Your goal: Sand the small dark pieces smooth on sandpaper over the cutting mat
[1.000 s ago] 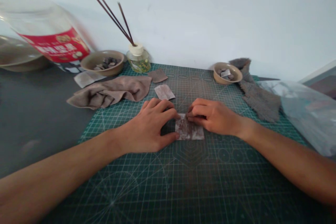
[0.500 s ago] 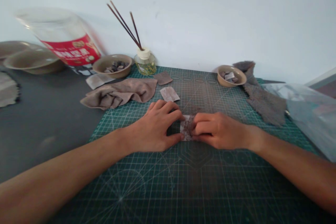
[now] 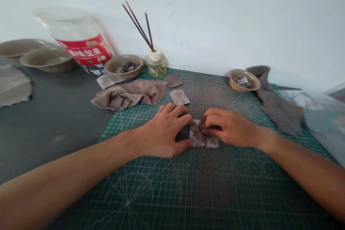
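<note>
Two hands on one item: a mottled sheet (image 3: 203, 140), small and thin, likely light and limp, lying flat on a green cutting mat (image 3: 215, 187). Best taken by its edges. Long axis runs left to right, across my front. My left hand (image 3: 161, 131) is cupped, fingertips at the sheet's left edge, grip unclear. My right hand (image 3: 229, 127) is narrowed, fingers closed over the sheet's upper right part. Beyond them, one pale scrap (image 3: 179, 97) lies on the mat.

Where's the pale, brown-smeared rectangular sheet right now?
Head view: the sheet lies on the green cutting mat, between the left hand and right hand, whose fingers rest on it.
</note>
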Demonstrator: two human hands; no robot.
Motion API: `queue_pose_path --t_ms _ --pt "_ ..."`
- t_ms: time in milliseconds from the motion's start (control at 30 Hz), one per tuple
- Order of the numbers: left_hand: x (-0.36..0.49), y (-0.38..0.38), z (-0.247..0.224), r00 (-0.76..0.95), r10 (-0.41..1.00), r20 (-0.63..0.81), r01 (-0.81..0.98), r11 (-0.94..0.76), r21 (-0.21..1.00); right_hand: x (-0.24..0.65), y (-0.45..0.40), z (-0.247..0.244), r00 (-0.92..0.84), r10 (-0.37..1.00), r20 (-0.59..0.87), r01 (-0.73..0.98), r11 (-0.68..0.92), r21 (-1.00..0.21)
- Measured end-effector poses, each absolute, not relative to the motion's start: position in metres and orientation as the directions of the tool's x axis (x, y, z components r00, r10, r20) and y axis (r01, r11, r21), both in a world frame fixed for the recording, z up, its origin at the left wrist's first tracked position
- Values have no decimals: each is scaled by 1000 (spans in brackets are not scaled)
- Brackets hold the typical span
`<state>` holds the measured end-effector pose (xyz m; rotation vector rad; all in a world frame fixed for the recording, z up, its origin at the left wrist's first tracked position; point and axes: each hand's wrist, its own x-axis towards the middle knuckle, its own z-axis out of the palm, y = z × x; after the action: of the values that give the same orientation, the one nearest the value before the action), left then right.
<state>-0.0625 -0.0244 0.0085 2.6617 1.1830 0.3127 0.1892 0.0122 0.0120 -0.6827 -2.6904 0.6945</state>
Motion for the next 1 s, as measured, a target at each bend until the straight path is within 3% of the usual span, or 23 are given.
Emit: queue_pose_path --t_ms 200,367,533,700,867,1000 --pt "-63 -25 10 660 744 106 695 -658 291 185 5 12 -857 498 134 334 734 -592" --pt "-62 -24 9 655 747 117 698 -657 286 184 3 14 -777 617 126 495 722 -484" --pt "-62 -24 9 659 743 118 691 -660 294 179 -5 10 -812 566 142 404 722 -562" --pt "-62 -25 10 650 751 112 703 -652 284 179 -2 14 -716 689 113 564 666 -488" --pt "-62 -25 11 654 749 106 700 -652 291 179 -6 14 -815 564 130 403 715 -572" --pt "-63 -25 10 658 744 113 696 -659 287 181 1 16 -744 659 115 544 696 -468"
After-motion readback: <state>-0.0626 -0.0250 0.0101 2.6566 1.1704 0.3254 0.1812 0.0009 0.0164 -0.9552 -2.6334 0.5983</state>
